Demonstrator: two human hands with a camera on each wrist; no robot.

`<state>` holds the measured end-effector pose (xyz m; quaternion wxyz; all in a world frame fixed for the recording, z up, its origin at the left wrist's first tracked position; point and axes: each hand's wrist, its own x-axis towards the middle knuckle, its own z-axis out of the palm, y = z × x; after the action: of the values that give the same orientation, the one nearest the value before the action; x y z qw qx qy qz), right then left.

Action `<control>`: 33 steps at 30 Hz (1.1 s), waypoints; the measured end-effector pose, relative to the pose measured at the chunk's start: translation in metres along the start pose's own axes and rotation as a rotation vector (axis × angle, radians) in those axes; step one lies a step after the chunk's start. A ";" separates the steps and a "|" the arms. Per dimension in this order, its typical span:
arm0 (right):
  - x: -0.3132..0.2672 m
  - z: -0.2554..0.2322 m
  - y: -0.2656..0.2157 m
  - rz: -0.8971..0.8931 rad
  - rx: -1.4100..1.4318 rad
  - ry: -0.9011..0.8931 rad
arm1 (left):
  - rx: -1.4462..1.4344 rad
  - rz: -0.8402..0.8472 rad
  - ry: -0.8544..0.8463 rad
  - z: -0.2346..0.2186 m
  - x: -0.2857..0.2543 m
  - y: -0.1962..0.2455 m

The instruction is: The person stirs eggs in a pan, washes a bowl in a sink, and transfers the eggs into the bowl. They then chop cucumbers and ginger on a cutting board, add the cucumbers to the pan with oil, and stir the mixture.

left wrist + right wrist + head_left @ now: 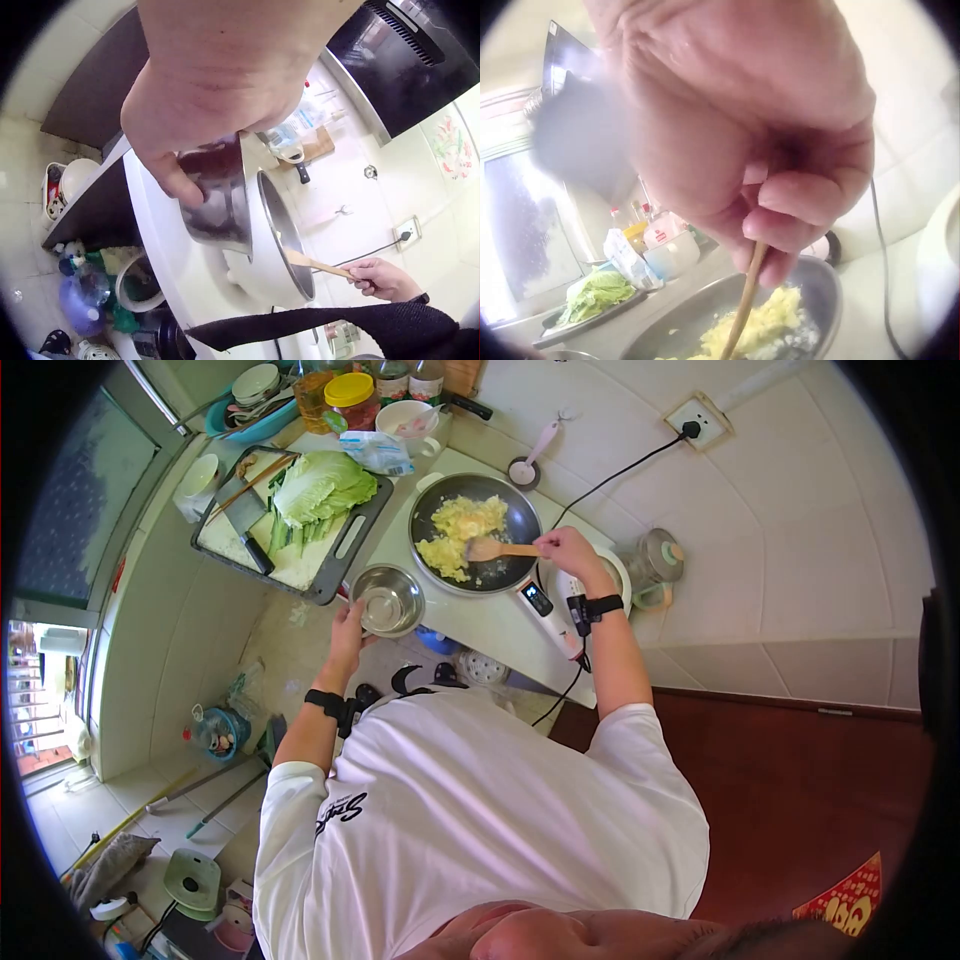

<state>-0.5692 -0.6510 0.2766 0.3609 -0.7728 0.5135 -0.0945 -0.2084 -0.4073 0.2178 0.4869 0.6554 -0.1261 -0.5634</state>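
Observation:
My right hand (pixel 575 553) grips the handle of a wooden spatula (pixel 510 549). Its blade rests among yellow scrambled eggs (pixel 465 515) in a dark-lined electric pan (pixel 519 525). The pan's white handle, with a lit display (pixel 537 597), points toward my body. Beside the pan, my left hand (pixel 347 643) holds a shiny metal bowl (pixel 395 600) by its side. In the left wrist view the bowl (pixel 217 214) is tipped, thumb on its outer wall, close to the pan's white side. From the right wrist, fingers curl round the thin spatula handle (pixel 744 315).
Left of the pan lies a cutting board (pixel 345 550) bearing cabbage (pixel 325 490), a cleaver (pixel 245 515) and chopsticks. Bottles, a yellow-lidded jar (pixel 350 392) and a white pot (pixel 408 422) stand behind. A black cord (pixel 620 480) runs to the wall socket (pixel 698 420). A glass jug (pixel 660 557) stands right.

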 end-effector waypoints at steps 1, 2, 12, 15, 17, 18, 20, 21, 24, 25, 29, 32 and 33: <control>0.003 0.005 0.001 -0.033 0.075 0.021 | -0.012 -0.004 -0.010 -0.001 0.004 -0.003; 0.004 0.017 0.000 -0.030 0.073 0.021 | -0.025 -0.008 -0.019 -0.002 0.007 -0.006; -0.009 0.035 0.011 -0.082 0.113 0.108 | -0.034 -0.020 -0.006 0.000 0.006 -0.003; -0.013 0.042 0.006 0.058 0.093 0.115 | -0.037 -0.027 -0.041 -0.002 0.008 -0.006; -0.011 0.039 0.010 0.027 0.137 0.142 | -0.043 -0.030 0.004 0.000 0.007 -0.006; -0.015 0.038 0.012 0.006 0.183 0.171 | -0.039 -0.035 0.001 -0.001 0.007 -0.008; -0.018 0.038 0.012 0.030 0.159 0.140 | -0.035 -0.032 -0.012 -0.001 0.011 -0.009; -0.016 0.037 0.012 0.040 0.133 0.108 | -0.037 -0.031 -0.015 0.001 0.011 -0.009; -0.017 0.041 0.013 0.074 0.160 0.106 | -0.038 -0.040 -0.004 0.000 0.008 -0.009; -0.020 0.041 0.014 0.076 0.162 0.106 | -0.037 -0.031 -0.020 -0.001 0.007 -0.008; -0.028 0.010 0.017 0.026 0.138 0.099 | -0.048 -0.005 0.018 0.004 0.003 -0.003; -0.023 -0.011 0.025 0.080 0.019 0.048 | -0.023 0.003 -0.009 0.003 0.005 0.002; -0.017 -0.014 0.027 0.085 -0.056 0.020 | -0.021 0.003 -0.008 0.003 0.005 0.004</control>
<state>-0.6035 -0.6480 0.2731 0.3377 -0.7589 0.5521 -0.0726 -0.2078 -0.4144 0.2185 0.4942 0.6476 -0.1233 -0.5667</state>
